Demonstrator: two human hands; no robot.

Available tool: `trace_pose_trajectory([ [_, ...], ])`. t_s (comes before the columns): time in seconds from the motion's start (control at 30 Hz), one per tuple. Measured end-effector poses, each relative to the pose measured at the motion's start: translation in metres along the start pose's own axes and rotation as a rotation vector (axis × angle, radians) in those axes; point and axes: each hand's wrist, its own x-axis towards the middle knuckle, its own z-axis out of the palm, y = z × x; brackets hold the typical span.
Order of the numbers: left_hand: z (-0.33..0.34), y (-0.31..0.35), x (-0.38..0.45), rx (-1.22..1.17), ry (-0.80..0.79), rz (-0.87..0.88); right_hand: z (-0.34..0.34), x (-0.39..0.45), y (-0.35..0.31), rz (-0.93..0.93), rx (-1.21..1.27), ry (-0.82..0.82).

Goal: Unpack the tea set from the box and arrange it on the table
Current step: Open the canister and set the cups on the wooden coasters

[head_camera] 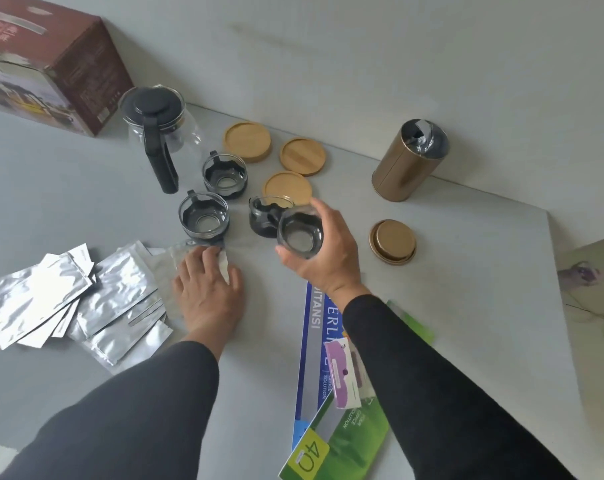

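A grey counter [432, 271] against a white wall. The right hand [323, 251] has its grip closed round a glass cup [300, 233], held just above the counter beside another cup [264, 216] — a careless set-down could knock them together. The left hand [207, 289] lies flat, open, on a foil packet [176, 254]; teapot [158, 133] and coasters [286, 187] stand behind.

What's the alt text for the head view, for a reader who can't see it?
A person's right hand holds a glass cup above a grey table, while the left hand rests on a foil packet. Nearby stand a glass teapot, two cups, wooden coasters and an open gold tin.
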Motion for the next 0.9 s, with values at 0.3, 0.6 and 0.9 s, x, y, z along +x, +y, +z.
trace_pose_trajectory([
  [0.3, 0.004, 0.003, -0.001, 0.111, -0.032, 0.106, 0.007, 0.064, 0.018, -0.167, 0.076, -0.243],
  [0.6, 0.005, 0.003, 0.003, 0.151, -0.050, 0.095, 0.003, 0.112, 0.028, -0.040, 0.099, -0.074],
  [0.9, 0.007, 0.004, 0.003, 0.151, -0.019, 0.084, 0.043, 0.184, 0.066, 0.122, -0.063, -0.078],
])
